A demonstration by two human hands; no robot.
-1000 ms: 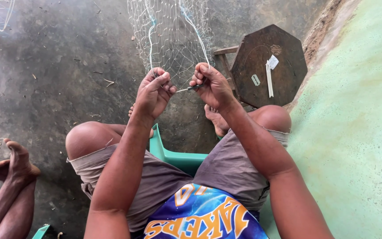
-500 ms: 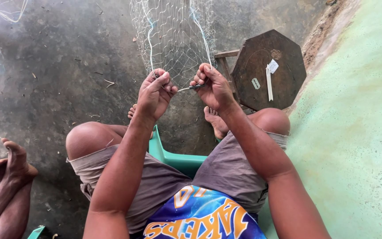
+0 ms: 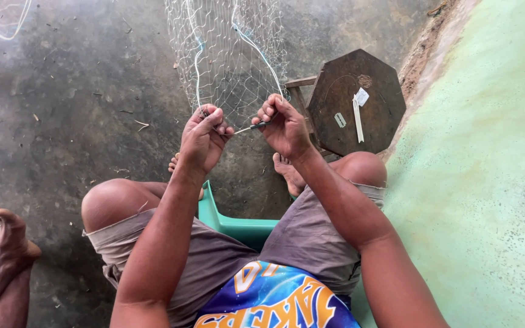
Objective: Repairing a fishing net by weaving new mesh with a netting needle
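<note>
A thin white fishing net [image 3: 226, 54] hangs in front of me, with pale blue cords running down it. My left hand [image 3: 203, 136] pinches the net's lower meshes between thumb and fingers. My right hand [image 3: 284, 124] grips a slim netting needle [image 3: 251, 127] whose tip points left toward the left hand. The two hands are a few centimetres apart at the net's bottom edge. I sit on a green plastic chair [image 3: 238, 228] with my knees spread.
A dark octagonal wooden stool [image 3: 360, 73] stands at the right, with a white strip, a small blade and a paper scrap on top. A green painted wall [image 3: 487, 182] rises on the right. Another person's bare feet [image 3: 1, 243] rest at the lower left on the concrete floor.
Both hands have stayed at the net's lower edge with only slight finger movement. The view has shifted a little.
</note>
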